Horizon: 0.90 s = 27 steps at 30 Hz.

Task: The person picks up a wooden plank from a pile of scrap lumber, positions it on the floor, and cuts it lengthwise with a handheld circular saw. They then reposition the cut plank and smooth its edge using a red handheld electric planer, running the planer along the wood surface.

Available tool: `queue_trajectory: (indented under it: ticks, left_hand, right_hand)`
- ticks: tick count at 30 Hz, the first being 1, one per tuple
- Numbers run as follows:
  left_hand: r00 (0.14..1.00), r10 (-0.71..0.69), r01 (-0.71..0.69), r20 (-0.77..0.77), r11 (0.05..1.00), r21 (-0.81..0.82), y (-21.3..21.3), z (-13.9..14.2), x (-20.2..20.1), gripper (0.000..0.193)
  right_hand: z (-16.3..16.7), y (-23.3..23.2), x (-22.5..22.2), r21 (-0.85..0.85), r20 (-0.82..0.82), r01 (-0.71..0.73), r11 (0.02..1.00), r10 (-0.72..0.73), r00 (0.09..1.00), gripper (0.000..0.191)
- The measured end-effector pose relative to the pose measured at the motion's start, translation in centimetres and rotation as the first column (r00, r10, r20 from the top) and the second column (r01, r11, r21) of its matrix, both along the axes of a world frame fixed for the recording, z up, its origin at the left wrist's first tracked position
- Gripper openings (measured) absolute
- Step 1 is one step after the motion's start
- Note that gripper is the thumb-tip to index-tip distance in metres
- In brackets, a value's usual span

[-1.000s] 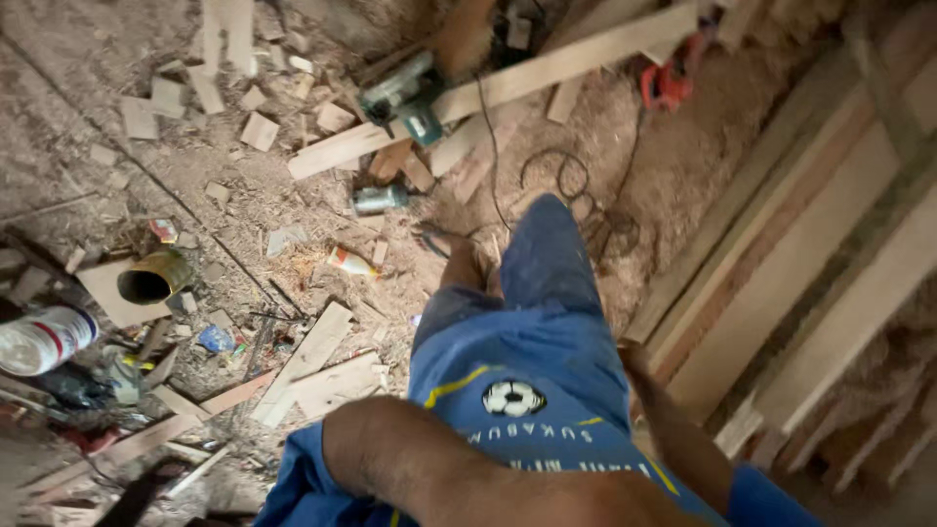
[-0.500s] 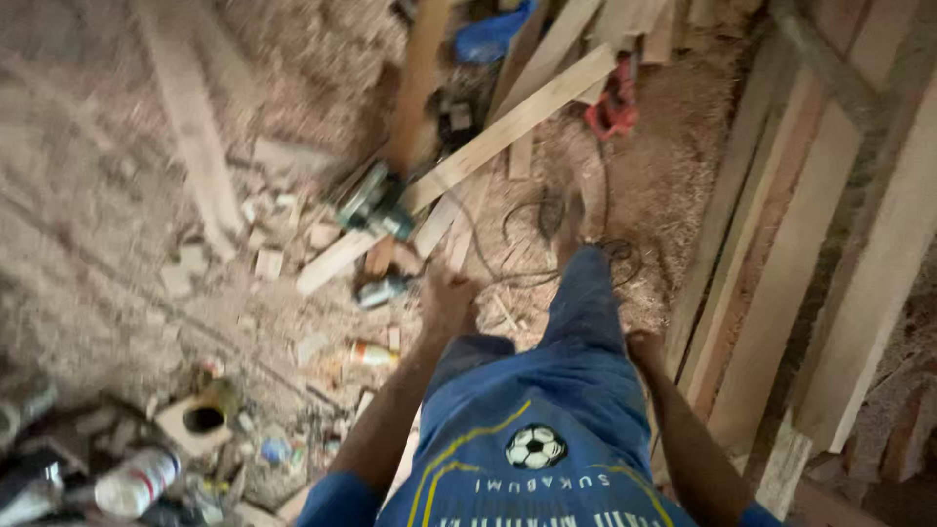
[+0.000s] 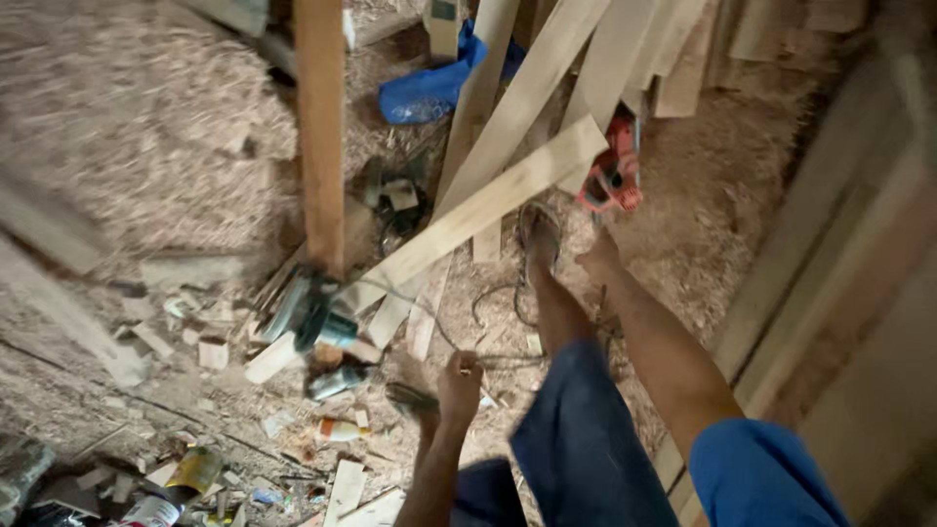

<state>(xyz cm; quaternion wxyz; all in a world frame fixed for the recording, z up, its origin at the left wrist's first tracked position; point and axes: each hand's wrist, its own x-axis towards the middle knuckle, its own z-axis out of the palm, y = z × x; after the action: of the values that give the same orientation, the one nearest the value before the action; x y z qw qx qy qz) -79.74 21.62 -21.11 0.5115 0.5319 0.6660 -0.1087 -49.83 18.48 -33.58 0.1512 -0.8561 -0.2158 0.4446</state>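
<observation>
The right hand [image 3: 597,256] was stretched far forward along the outstretched leg, and the red power tool [image 3: 613,176] lay just beyond it, up and slightly to the right, close but apart from the fingertips; whether those fingers were spread or curled I cannot tell, since blur hid them. The tool's long axis ran roughly along the reach, tilted a little to the right. The left hand [image 3: 460,379] was well back, closed around a small dark object, so the right was plainly nearer. A long pale plank [image 3: 478,210] slanted from lower left to upper right, its upper end just beside the tool on the left, and a sandalled foot [image 3: 539,229] rested by the plank. To the right of the tool the sawdust floor [image 3: 712,195] was open up to the stacked boards [image 3: 839,283]
</observation>
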Motion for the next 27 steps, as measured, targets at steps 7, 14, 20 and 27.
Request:
queue_trajectory:
  ticks: [7, 14, 20, 27]
  left_hand:
    - [0.905, -0.374, 0.403, -0.203, 0.907, 0.126, 8.3, -10.6, 12.6, 0.087]
    - [0.529, -0.695, 0.836, -0.487, 0.524, 0.16, 15.9, -16.3, 20.8, 0.105]
    - [0.804, -0.517, 0.584, -0.292, 0.78, 0.226, 16.3, -14.7, 17.7, 0.105]
    - [0.879, -0.213, 0.329, -0.426, 0.918, 0.22, 19.1, -14.2, 15.8, 0.047]
  right_hand:
    - [-13.0, 4.0, 5.3, -0.067, -0.046, -0.116, 0.991, 0.113, 0.993, 0.122]
    - [-14.5, 0.2, 7.8, -0.066, 0.052, -0.016, 0.998, 0.019, 0.998, 0.093]
    - [-7.7, -5.3, 12.8, 0.079, -0.293, 0.404, 0.911, -0.367, 0.883, 0.045]
    - [6.2, -16.0, 7.4, -0.077, -0.331, 0.557, 0.827, -0.549, 0.768, 0.023]
